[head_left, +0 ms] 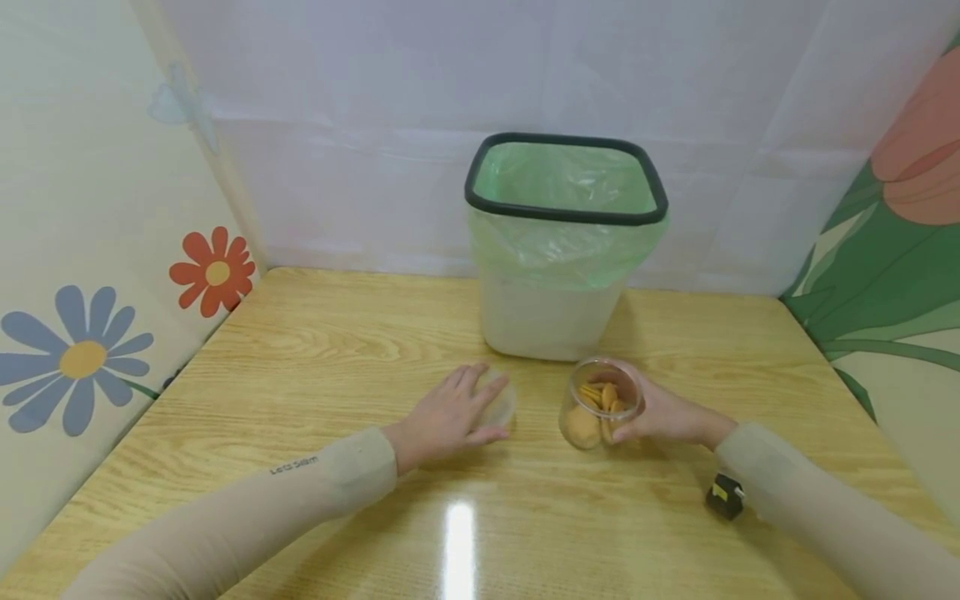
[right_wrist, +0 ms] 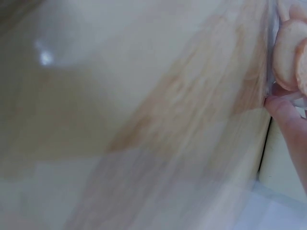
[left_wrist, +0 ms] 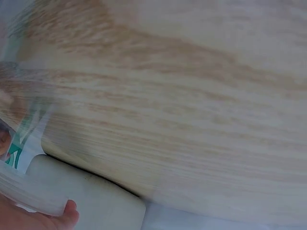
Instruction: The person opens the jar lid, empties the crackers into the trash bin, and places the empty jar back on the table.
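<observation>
My right hand [head_left: 656, 408] grips a clear jar [head_left: 567, 421] from its right side, with the thumb toward the front. The jar has no lid on it, and several round golden biscuits [head_left: 583, 427] show inside; in the right wrist view, biscuits [right_wrist: 287, 55] appear close behind the clear wall at the right edge. To the left of the jar, my left hand [head_left: 447, 417] holds a round translucent lid [head_left: 501, 407] by its rim, fingers spread over it. In the left wrist view the lid [left_wrist: 33, 191] lies against the thumb at the lower left.
A pale bin [head_left: 551, 321] with a green liner bag [head_left: 562, 250] and a dark rim [head_left: 566, 214] stands behind the hands at the table's back. A small black box [head_left: 725, 497] with a yellow label is beside the right sleeve. Printed cloths surround the wooden table [head_left: 337, 333].
</observation>
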Motion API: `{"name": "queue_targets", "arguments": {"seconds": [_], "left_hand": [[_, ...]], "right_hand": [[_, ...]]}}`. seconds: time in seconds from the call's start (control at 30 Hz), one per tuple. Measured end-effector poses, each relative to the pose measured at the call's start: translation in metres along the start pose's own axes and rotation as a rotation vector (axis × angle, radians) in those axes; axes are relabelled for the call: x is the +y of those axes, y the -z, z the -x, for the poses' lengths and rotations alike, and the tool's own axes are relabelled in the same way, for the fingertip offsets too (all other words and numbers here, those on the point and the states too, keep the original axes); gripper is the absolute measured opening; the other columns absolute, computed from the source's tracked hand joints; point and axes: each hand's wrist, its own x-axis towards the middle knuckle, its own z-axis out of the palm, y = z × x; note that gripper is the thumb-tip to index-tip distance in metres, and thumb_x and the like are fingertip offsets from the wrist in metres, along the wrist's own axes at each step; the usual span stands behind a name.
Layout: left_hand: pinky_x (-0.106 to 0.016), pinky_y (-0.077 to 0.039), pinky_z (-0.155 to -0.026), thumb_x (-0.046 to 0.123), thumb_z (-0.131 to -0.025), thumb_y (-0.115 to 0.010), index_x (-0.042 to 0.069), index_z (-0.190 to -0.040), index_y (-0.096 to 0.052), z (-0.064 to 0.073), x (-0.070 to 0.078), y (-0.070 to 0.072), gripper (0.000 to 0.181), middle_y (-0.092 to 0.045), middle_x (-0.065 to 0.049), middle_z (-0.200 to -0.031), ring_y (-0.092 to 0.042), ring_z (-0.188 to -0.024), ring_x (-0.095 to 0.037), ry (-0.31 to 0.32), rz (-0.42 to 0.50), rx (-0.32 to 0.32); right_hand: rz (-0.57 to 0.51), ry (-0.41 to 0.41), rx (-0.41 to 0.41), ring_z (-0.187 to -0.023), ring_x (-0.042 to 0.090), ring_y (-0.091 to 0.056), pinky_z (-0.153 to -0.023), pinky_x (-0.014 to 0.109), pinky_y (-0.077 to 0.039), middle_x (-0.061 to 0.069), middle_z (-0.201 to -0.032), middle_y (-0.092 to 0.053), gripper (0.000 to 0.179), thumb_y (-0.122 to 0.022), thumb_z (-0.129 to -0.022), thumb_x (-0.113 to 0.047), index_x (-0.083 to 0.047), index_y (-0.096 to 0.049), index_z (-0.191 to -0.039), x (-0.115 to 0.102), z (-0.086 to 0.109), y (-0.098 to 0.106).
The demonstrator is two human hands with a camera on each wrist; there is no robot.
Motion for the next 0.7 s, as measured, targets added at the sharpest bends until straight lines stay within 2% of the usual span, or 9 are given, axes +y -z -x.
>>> {"name": "queue_targets", "arguments": {"seconds": [0.47,0.7], "left_hand": [[-0.049,-0.033,-0.109,0.052,-0.095,-0.053,0.002,-0.147,-0.038,0.0033,-0.0015,-0.0017,0.073,-0.038,-0.03,-0.142,-0.042,-0.128,-0.042,-0.007,-0.002,-0.045],[-0.051,-0.033,-0.108,0.053,-0.096,-0.051,0.002,-0.148,-0.036,0.0051,-0.0015,-0.0021,0.074,-0.035,-0.031,-0.143,-0.041,-0.128,-0.043,0.0,0.015,-0.079]], "right_hand": [[-0.006,0.015,-0.007,-0.132,0.015,-0.039,-0.105,0.02,-0.032,0.031,-0.143,-0.035,0.101,-0.083,-0.072,-0.002,0.004,-0.018,-0.149,0.0002,-0.0005,0.0001],[-0.003,-0.005,-0.001,-0.133,0.023,-0.037,-0.104,0.02,-0.033,0.031,-0.144,-0.034,0.1,-0.082,-0.072,0.0,0.005,-0.018,-0.149,-0.0026,-0.0002,-0.0005]]}}
